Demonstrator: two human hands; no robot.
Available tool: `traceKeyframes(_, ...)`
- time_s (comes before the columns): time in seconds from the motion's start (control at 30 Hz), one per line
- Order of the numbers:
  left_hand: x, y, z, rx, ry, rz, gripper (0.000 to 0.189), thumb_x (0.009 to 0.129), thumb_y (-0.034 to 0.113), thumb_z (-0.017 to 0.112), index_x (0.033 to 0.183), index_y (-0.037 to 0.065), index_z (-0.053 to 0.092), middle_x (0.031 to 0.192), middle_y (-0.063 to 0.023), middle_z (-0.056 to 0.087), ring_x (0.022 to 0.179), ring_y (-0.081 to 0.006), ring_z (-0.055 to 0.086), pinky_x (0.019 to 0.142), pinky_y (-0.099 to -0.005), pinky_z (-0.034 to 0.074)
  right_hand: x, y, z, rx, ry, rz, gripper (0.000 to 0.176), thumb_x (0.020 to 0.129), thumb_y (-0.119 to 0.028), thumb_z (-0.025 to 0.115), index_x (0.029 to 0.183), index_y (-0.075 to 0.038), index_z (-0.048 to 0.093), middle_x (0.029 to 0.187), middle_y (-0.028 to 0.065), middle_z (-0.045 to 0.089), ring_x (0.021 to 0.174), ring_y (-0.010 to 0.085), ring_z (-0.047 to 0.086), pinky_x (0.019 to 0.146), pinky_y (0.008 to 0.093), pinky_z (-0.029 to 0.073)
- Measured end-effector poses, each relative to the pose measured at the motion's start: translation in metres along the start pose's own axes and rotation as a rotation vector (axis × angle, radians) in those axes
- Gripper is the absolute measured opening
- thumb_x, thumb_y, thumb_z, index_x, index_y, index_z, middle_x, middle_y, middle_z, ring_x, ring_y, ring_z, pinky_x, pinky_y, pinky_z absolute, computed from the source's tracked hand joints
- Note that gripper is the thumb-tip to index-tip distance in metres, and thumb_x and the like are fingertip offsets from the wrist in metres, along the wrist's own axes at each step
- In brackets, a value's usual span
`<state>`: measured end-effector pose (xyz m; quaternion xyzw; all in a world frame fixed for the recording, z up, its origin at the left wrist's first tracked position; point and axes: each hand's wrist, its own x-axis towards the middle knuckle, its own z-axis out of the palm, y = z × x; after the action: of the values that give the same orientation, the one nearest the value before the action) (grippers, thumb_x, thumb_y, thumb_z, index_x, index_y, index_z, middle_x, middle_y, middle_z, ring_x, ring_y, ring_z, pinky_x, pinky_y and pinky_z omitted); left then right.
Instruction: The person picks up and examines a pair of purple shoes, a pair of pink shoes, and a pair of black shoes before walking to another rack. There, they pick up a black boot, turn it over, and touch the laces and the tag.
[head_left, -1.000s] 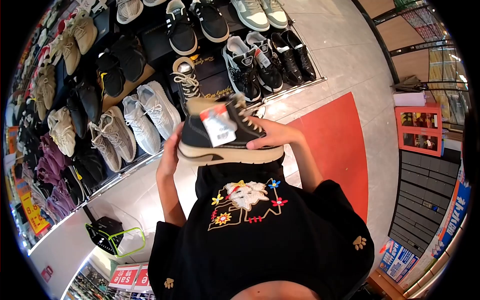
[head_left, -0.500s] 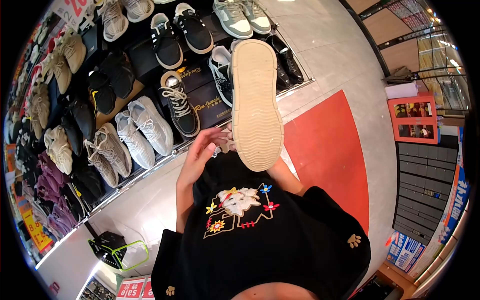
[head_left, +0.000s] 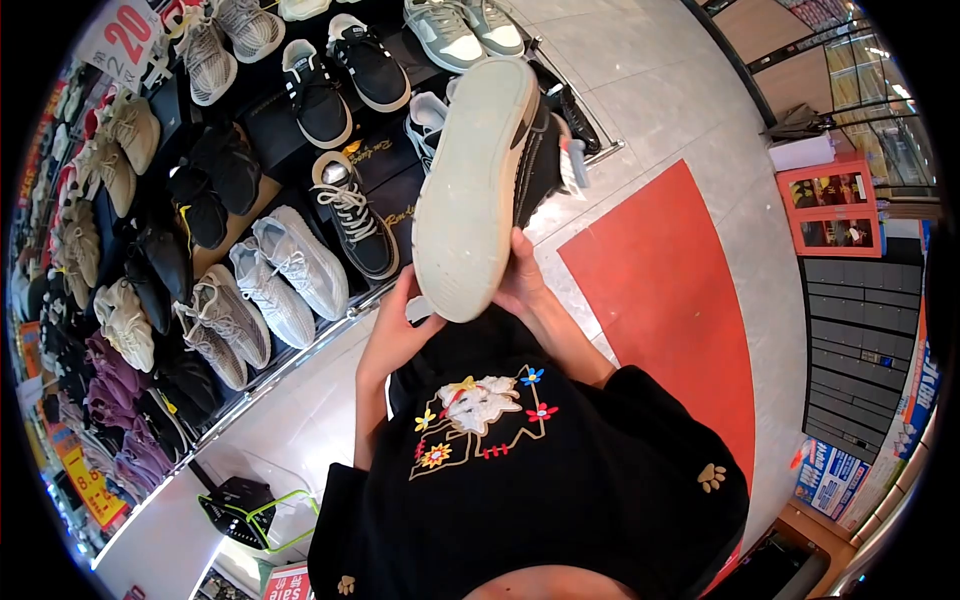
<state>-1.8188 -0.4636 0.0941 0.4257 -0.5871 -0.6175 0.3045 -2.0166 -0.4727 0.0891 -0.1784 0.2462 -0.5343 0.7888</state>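
Note:
A black shoe with pale stitching is held up in front of me, its light cream sole [head_left: 470, 190] turned towards my view and its black upper [head_left: 540, 155] showing along the right. A small tag hangs at its upper right side. My right hand [head_left: 524, 282] grips the shoe's lower right edge, with the thumb against its side. My left hand [head_left: 396, 330] is closed round the lower left edge; some of its fingers are hidden behind the sole. Left of the held shoe, a similar black lace-up shoe [head_left: 356, 222] sits on the display.
Rows of shoes fill the display at left, including white-grey sneakers [head_left: 300, 262] and black sneakers [head_left: 368, 62]. Dark shoe boxes [head_left: 385, 165] lie among them. A red floor patch [head_left: 665, 290] is at right. A black basket with a green handle [head_left: 245, 515] stands lower left.
The shoe has tilted and turned, so its black upper now shows on the right. My right hand has come into view at its edge. The left hand has moved in against the sole.

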Motion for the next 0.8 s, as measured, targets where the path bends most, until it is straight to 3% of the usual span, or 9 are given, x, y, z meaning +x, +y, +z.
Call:
traceKeyframes(0.07, -0.001, 0.001, 0.007, -0.026, 0.031, -0.004, 0.074, 0.075, 0.01, 0.077, 0.137, 0.001, 0.038, 0.127, -0.0127, 0.055, 0.12, -0.0206, 0.052, 0.104, -0.034, 0.037, 0.006, 0.0, 0.008, 0.012, -0.006, -0.013, 0.091, 0.074, -0.058, 0.074, 0.14, -0.008, 0.037, 0.137, 0.0078, 0.047, 0.128, 0.022, 0.043, 0.108, 0.0402, 0.034)
traceKeyframes(0.17, 0.002, 0.004, 0.014, -0.402, 0.098, 0.161, 0.101, 0.071, 0.021, 0.084, 0.146, 0.003, 0.018, 0.147, -0.0116, 0.033, 0.138, -0.0218, 0.031, 0.115, -0.0366, 0.022, 0.013, -0.002, 0.025, 0.051, 0.108, -0.102, 0.085, 0.07, -0.044, 0.084, 0.134, -0.01, 0.04, 0.127, 0.0027, 0.052, 0.122, 0.0183, 0.045, 0.105, 0.0382, 0.037)
traceKeyframes(0.2, 0.006, 0.009, 0.018, -0.398, 0.108, 0.166, 0.101, 0.071, 0.021, 0.084, 0.146, 0.003, 0.018, 0.147, -0.0116, 0.033, 0.138, -0.0218, 0.031, 0.115, -0.0366, 0.022, 0.015, -0.001, 0.026, 0.051, 0.098, -0.097, 0.085, 0.07, -0.044, 0.084, 0.134, -0.01, 0.04, 0.127, 0.0027, 0.052, 0.122, 0.0183, 0.045, 0.105, 0.0382, 0.037)
traceKeyframes(0.27, 0.014, 0.018, 0.031, -0.602, 0.326, 0.334, 0.104, 0.071, 0.034, 0.085, 0.146, 0.003, 0.019, 0.147, -0.0119, 0.033, 0.137, -0.0226, 0.032, 0.114, -0.0374, 0.024, 0.018, 0.005, 0.033, 0.004, 0.168, -0.146, 0.085, 0.068, -0.045, 0.085, 0.132, -0.01, 0.042, 0.127, 0.0013, 0.052, 0.122, 0.0151, 0.045, 0.104, 0.037, 0.037)
traceKeyframes(0.3, 0.017, 0.023, 0.035, -0.621, 0.402, 0.336, 0.103, 0.072, 0.043, 0.082, 0.145, 0.002, 0.022, 0.144, -0.012, 0.038, 0.134, -0.0222, 0.036, 0.113, -0.0372, 0.027, 0.018, 0.007, 0.041, 0.018, 0.158, -0.206, 0.078, 0.069, -0.039, 0.085, 0.129, -0.011, 0.045, 0.124, -0.0002, 0.054, 0.118, 0.0128, 0.049, 0.1, 0.0338, 0.041)
traceKeyframes(0.4, 0.021, 0.025, 0.042, -0.727, 0.518, 0.272, 0.1, 0.071, 0.046, 0.082, 0.141, -0.001, 0.029, 0.139, -0.0117, 0.043, 0.13, -0.0216, 0.042, 0.11, -0.0366, 0.031, 0.014, 0.015, 0.057, 0.043, 0.21, -0.222, 0.071, 0.072, -0.033, 0.085, 0.127, -0.01, 0.047, 0.12, -0.0006, 0.056, 0.113, 0.0127, 0.053, 0.097, 0.0308, 0.044)
traceKeyframes(0.43, 0.022, 0.03, 0.044, -0.669, 0.525, 0.234, 0.099, 0.071, 0.057, 0.077, 0.14, 0.005, 0.03, 0.14, -0.0087, 0.04, 0.132, -0.0223, 0.038, 0.111, -0.0419, 0.029, 0.014, 0.019, 0.056, 0.086, 0.176, -0.224, 0.065, 0.074, -0.028, 0.084, 0.125, -0.009, 0.049, 0.117, -0.0004, 0.058, 0.108, 0.0134, 0.057, 0.094, 0.0292, 0.046)
traceKeyframes(0.6, 0.022, 0.031, 0.049, -0.701, 0.524, 0.259, 0.097, 0.073, 0.061, 0.073, 0.14, 0.006, 0.03, 0.139, -0.0081, 0.041, 0.131, -0.022, 0.038, 0.111, -0.0412, 0.027, 0.008, 0.018, 0.056, 0.041, 0.161, -0.196, 0.063, 0.076, -0.027, 0.083, 0.125, -0.008, 0.049, 0.117, 0.0008, 0.059, 0.106, 0.0138, 0.058, 0.094, 0.0299, 0.047)
traceKeyframes(0.8, 0.018, 0.036, 0.053, -0.723, 0.52, 0.241, 0.095, 0.074, 0.057, 0.074, 0.14, 0.006, 0.03, 0.139, -0.0083, 0.042, 0.131, -0.0213, 0.038, 0.111, -0.04, 0.027, 0.005, 0.018, 0.063, 0.003, 0.173, -0.312, 0.065, 0.075, -0.035, 0.082, 0.124, -0.008, 0.05, 0.115, -0.0009, 0.058, 0.104, 0.012, 0.057, 0.09, 0.0275, 0.047)
